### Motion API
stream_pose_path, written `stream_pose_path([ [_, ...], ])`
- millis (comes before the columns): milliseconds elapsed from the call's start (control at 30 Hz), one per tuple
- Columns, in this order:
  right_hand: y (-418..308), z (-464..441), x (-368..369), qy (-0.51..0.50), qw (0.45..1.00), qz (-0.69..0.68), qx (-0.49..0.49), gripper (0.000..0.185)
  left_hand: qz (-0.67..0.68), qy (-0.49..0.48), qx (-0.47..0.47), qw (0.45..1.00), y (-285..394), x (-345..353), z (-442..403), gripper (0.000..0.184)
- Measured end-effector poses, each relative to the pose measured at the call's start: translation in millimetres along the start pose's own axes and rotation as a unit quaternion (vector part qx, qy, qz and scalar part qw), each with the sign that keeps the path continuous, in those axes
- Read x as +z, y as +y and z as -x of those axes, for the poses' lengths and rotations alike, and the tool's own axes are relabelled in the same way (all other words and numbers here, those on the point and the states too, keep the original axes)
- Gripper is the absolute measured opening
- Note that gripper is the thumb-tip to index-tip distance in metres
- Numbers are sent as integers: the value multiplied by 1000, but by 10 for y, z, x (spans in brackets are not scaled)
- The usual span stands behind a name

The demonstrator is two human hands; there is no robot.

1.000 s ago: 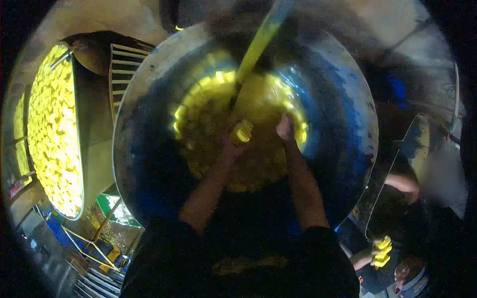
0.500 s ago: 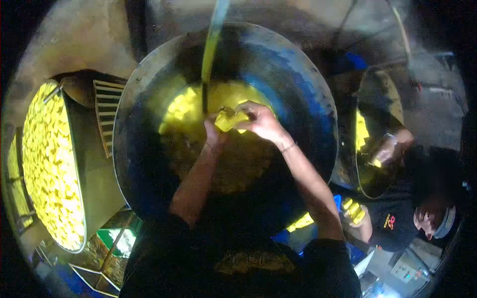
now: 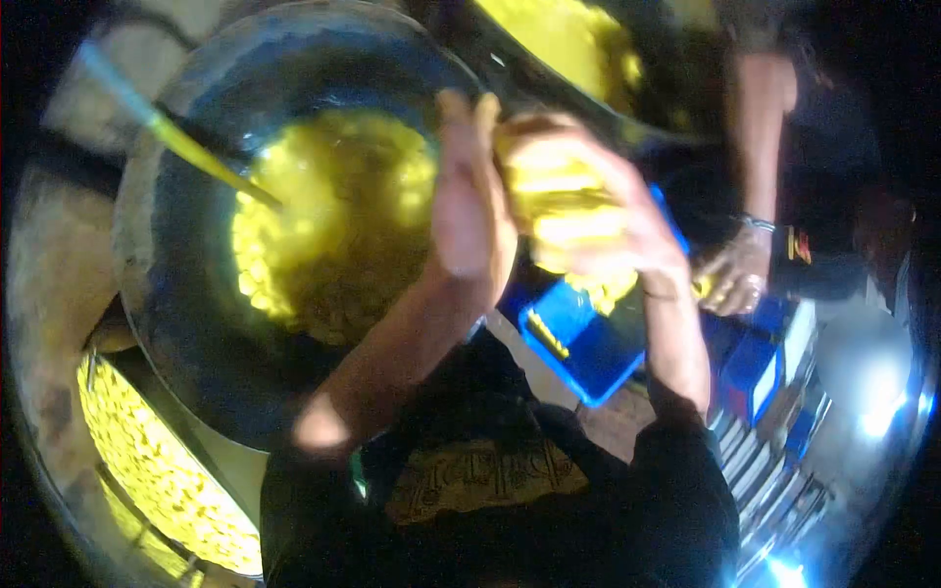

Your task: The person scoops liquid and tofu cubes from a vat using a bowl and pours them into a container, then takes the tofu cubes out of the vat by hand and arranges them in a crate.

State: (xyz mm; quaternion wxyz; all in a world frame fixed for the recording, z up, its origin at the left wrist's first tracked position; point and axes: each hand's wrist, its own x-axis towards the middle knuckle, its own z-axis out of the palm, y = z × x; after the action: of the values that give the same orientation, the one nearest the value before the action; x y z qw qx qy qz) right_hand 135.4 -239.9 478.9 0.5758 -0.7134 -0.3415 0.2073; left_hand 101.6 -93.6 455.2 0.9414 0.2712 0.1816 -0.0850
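Note:
My right hand [image 3: 627, 206] is closed around several yellow blocks [image 3: 573, 201], blurred by motion, above the blue tray. Just left of it, my left hand [image 3: 470, 186] is held up edge-on with its fingers stretched out and nothing visible in it. Below my right hand is the blue tray [image 3: 593, 367], with yellow pieces [image 3: 603, 286] at its far side and a thin yellow strip along its left side. To the left, a large round pan [image 3: 181, 363] holds liquid and yellow pieces [image 3: 257, 279].
A long blue-and-yellow handle [image 3: 181, 142] slants into the pan. A wide container of yellow pieces [image 3: 176, 470] stands at lower left, another yellow-filled pan [image 3: 578, 44] at the top. A co-worker's hand [image 3: 735, 274] is right of the tray.
My view has turned right, so the pan now lies left and the blue tray shows. Both hands have moved from over the pan toward the tray; my left hand has come off the yellow blocks.

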Motion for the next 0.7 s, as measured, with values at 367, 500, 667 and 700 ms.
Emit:
stream_pose_path([
  [367,2622,3450,986,440,653,-515,340,53,-766,-137,282,561,-805,-648,61,86],
  [500,3920,4070,1165,380,685,4,621,55,-802,-82,280,521,-914,-549,134,83],
  [667,5800,4968,2308,244,579,433,646,46,-817,-57,276,503,-927,-492,124,82],
  [700,5466,4762,2148,228,579,415,664,45,-817,-53,276,504,-926,-508,123,82],
])
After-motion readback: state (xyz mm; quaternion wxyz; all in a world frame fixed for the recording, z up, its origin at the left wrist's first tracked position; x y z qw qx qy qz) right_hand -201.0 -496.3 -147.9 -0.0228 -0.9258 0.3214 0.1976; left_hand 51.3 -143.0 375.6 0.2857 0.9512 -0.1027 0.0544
